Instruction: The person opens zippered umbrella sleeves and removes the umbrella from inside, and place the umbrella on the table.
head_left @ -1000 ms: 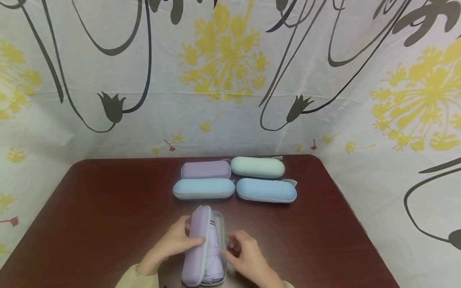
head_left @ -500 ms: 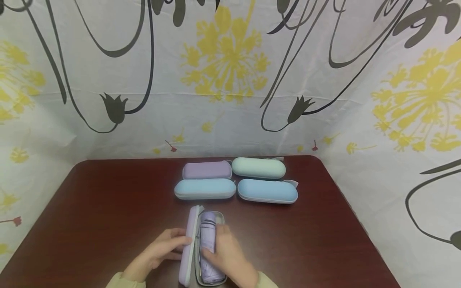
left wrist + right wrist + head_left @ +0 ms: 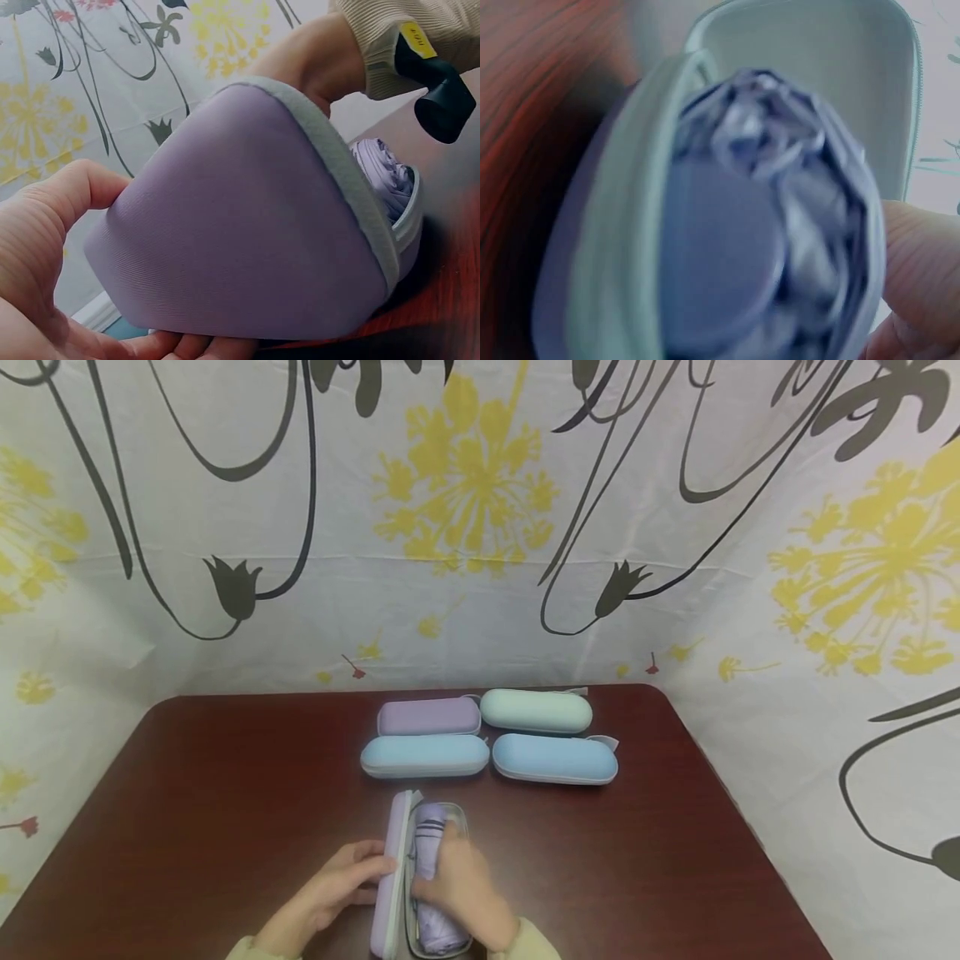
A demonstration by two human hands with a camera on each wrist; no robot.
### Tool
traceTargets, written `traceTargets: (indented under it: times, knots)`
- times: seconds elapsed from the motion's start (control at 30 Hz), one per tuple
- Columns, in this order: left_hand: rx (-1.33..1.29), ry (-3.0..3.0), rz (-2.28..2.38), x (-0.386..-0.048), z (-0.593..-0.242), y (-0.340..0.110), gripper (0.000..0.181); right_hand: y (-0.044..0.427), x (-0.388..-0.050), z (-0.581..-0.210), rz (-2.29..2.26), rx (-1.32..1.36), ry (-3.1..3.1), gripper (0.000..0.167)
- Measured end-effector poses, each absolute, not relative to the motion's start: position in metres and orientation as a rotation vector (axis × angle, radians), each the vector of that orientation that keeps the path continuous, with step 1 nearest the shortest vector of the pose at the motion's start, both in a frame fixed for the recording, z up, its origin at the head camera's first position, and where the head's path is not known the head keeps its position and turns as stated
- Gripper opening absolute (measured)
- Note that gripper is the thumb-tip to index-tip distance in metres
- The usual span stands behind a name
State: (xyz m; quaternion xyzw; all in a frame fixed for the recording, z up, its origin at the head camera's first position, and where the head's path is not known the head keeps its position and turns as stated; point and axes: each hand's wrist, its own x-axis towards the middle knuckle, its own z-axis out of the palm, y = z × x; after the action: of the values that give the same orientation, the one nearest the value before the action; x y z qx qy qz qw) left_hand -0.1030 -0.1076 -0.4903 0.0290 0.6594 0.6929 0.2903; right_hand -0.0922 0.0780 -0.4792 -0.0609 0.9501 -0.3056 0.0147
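A lavender zip case (image 3: 386, 893) lies open near the table's front, its lid raised on the left side. My left hand (image 3: 337, 885) holds this lid; in the left wrist view, its thumb and fingers (image 3: 187, 346) grip the lid's purple outside (image 3: 240, 217). Inside the other half rests a rolled lavender folding umbrella (image 3: 430, 852) with dark stripes near its far end. My right hand (image 3: 468, 881) reaches over the case and grips the umbrella, thumb on its left side. The right wrist view shows the umbrella's end (image 3: 810, 187) close up, within the case's pale rim (image 3: 622, 225).
Behind the open case lie several shut cases: a purple one (image 3: 429, 717), a mint one (image 3: 536, 711), a light blue one (image 3: 424, 756) and a blue one (image 3: 555, 759). Bare dark-red tabletop (image 3: 225, 793) shows at both sides. A patterned cloth (image 3: 480, 635) hangs behind.
The lid has swung left and stands more upright, uncovering the umbrella. My right hand has moved from beside the case onto the umbrella, which now tilts slightly left at its far end.
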Motion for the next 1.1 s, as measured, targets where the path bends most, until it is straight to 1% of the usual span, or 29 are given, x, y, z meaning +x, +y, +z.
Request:
traceTargets:
  times: [0.07,0.2,0.37,0.53,0.7,0.77,1.1]
  knots:
    - [0.074,1.753,1.857,-0.102,-0.49,-0.108,0.064,0.078,-0.094,-0.479,-1.009,-0.174,2.908,0.084]
    - [0.071,1.74,1.87,-0.1,-0.49,-0.107,0.062,0.082,-0.097,-0.478,-1.105,-0.209,2.822,0.07]
    - [0.068,1.72,1.887,-0.098,-0.49,-0.106,0.06,0.09,-0.1,-0.478,-1.232,-0.282,2.718,0.065]
    - [0.054,1.739,1.878,-0.097,-0.489,-0.104,0.062,0.097,-0.102,-0.474,-1.342,-0.263,2.603,0.066]
    - [0.053,1.749,1.883,-0.097,-0.488,-0.107,0.063,0.106,-0.101,-0.465,-1.367,-0.238,2.557,0.077]
    - [0.055,1.755,1.888,-0.097,-0.488,-0.111,0.064,0.112,-0.1,-0.462,-1.392,-0.231,2.536,0.08]
    - [0.095,1.786,1.887,-0.097,-0.487,-0.145,0.058,0.153,-0.089,-0.452,-1.422,-0.212,2.578,0.074]
